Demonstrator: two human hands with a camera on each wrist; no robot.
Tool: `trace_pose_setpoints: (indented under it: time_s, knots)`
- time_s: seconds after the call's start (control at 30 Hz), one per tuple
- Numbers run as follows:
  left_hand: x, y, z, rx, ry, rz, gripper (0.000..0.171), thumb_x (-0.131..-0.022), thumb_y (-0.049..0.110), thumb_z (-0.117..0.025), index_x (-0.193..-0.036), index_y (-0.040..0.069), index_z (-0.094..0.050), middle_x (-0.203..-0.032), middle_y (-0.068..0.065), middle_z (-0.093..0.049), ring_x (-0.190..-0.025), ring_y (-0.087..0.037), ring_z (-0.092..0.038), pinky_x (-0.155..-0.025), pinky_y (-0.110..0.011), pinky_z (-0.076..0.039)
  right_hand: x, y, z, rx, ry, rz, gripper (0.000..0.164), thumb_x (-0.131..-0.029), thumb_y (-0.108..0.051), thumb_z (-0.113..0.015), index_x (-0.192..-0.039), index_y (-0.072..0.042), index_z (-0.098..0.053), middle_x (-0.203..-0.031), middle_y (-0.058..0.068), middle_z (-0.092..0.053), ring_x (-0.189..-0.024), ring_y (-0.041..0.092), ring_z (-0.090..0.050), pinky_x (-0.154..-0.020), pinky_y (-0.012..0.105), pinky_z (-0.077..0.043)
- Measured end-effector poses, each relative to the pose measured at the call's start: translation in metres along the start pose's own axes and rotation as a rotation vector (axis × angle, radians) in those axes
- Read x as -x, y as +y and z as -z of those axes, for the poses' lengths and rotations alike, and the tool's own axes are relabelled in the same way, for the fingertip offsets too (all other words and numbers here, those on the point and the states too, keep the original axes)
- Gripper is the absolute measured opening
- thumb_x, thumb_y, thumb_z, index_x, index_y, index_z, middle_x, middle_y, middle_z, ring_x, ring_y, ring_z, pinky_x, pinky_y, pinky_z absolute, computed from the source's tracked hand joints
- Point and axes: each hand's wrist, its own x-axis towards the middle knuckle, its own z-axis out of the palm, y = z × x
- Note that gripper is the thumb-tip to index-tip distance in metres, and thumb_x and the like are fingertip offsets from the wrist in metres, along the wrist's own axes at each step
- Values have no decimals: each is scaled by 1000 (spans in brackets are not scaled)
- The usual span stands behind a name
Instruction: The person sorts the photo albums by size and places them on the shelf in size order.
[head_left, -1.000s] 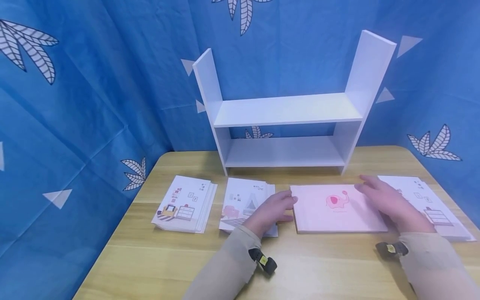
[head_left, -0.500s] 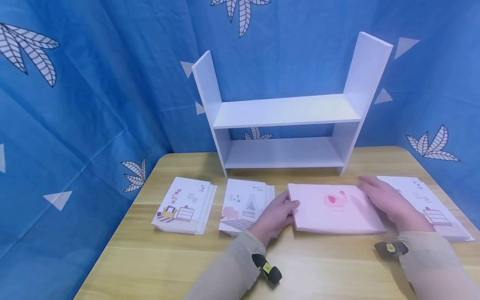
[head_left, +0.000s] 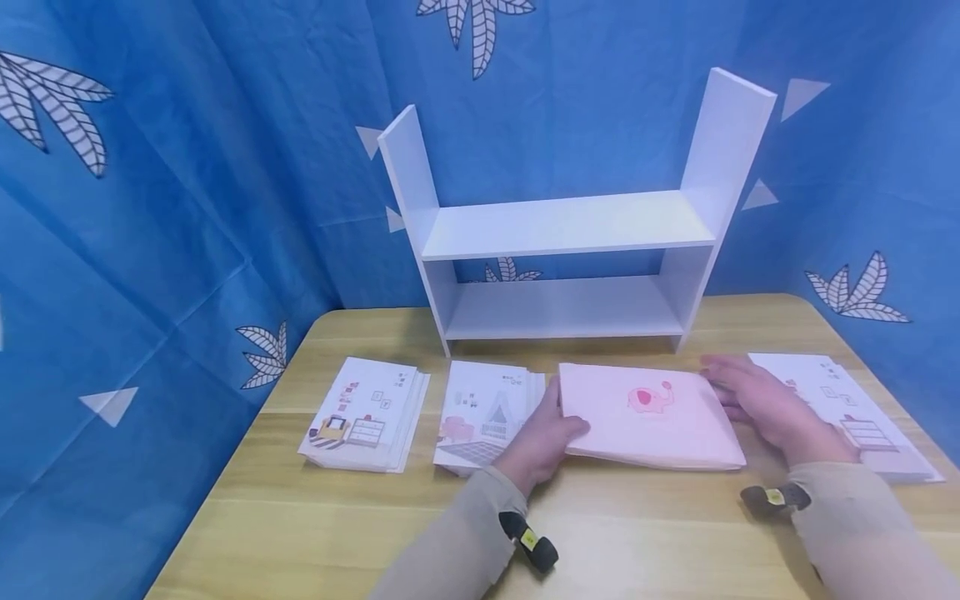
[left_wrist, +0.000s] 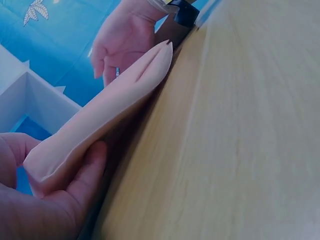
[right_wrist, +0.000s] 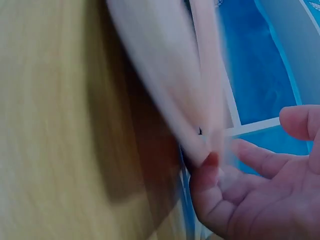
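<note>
A pink book [head_left: 652, 421] with an elephant on its cover lies slightly raised off the tabletop in the head view. My left hand [head_left: 540, 437] grips its left end, thumb on one face and fingers on the other, as the left wrist view shows with the book's thick edge [left_wrist: 105, 112]. At the other end is my right hand [head_left: 768, 412], its fingers loosely spread. In the right wrist view that hand [right_wrist: 260, 192] has a fingertip against the book's edge [right_wrist: 165, 75], which looks parted and blurred; no grip shows.
Behind stands a white two-tier shelf [head_left: 570, 225] against a blue curtain [head_left: 187, 167]. Stacks of white illustrated booklets lie at the left [head_left: 363, 412], beside my left hand [head_left: 480, 408], and under my right forearm's side [head_left: 840, 392]. All rest on a wooden table [head_left: 300, 533].
My left hand has closed on the pink book's left end, and the book has lifted a little and shifted left. The right hand stays near its right end.
</note>
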Motion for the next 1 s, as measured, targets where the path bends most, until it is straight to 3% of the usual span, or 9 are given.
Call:
trace_pose_setpoints:
  time_s: [0.1, 0.2, 0.3, 0.4, 0.5, 0.6, 0.73, 0.9, 1.0]
  knots:
    - [1, 2, 5, 36, 14, 12, 104, -73, -11, -58, -163, 17, -15, -161, -5, -33, -138, -27, -40, -117, -45, -31, -1, -1, -4, -20, -22, 16, 72, -110, -44, -34, -160, 3, -14, -160, 34, -15, -141, 54, -29, -109, 54, -42]
    - [1, 5, 12, 100, 28, 38, 102, -74, -10, -57, -164, 16, -15, -162, -6, -31, -133, -28, -45, -112, -43, -39, -1, -5, -9, -9, -10, 51, 71, -110, -42, -36, -160, 2, -11, -163, 33, -5, -146, 56, -8, -115, 69, -15]
    - [1, 9, 19, 149, 66, 51, 101, -76, -10, -55, -164, 14, -12, -164, -10, -26, -132, -30, -46, -108, -40, -43, -4, -11, -14, 4, 25, 96, 71, -109, -40, -40, -161, 0, -11, -165, 28, 0, -147, 53, 7, -114, 71, 1]
    - [2, 12, 24, 183, 92, 57, 99, -78, -10, -55, -164, 14, -12, -166, -12, -23, -135, -32, -44, -107, -39, -44, -5, -18, -21, -61, 46, 101, 72, -108, -37, -45, -162, -4, -10, -166, 23, 3, -149, 48, 12, -116, 67, 6]
    - [4, 16, 27, 189, 107, 62, 97, -80, -8, -56, -164, 15, -13, -167, -12, -19, -141, -35, -38, -111, -42, -41, -6, -22, -25, -166, 46, 93, 70, -108, -32, -44, -162, -5, -7, -167, 22, 4, -150, 46, 9, -119, 63, 1]
    - [5, 22, 29, 163, 107, 36, 96, -81, -7, -56, -164, 17, -14, -168, -9, -15, -149, -35, -24, -119, -45, -28, -4, -26, -27, -235, 33, 87, 68, -109, -31, -43, -163, -8, -9, -167, 21, -4, -149, 44, -11, -119, 49, -23]
    - [6, 32, 31, 101, 99, -5, 94, -84, -3, -55, -164, 15, -11, -169, -6, -10, -153, -31, -10, -122, -44, -15, 1, -31, -29, -262, 11, 103, 68, -109, -30, -44, -164, -12, -9, -166, 20, -15, -137, 35, -38, -97, 24, -45]
    - [7, 43, 33, 38, 83, -55, 92, -87, -2, -54, -164, 15, -6, -170, -2, -7, -154, -25, -7, -123, -42, -13, 7, -39, -32, -281, -3, 124, 68, -108, -20, -42, -164, -17, -3, -165, 19, -19, -114, 22, -59, -88, 29, -54]
    - [8, 49, 34, -46, 98, -76, 91, -89, 0, -55, -164, 19, -9, -169, 4, -11, -153, -20, -8, -123, -42, -11, 11, -42, -36, -228, 8, 169, 70, -107, -13, -41, -164, -14, 0, -167, 19, -14, -122, 27, -54, -91, 27, -52]
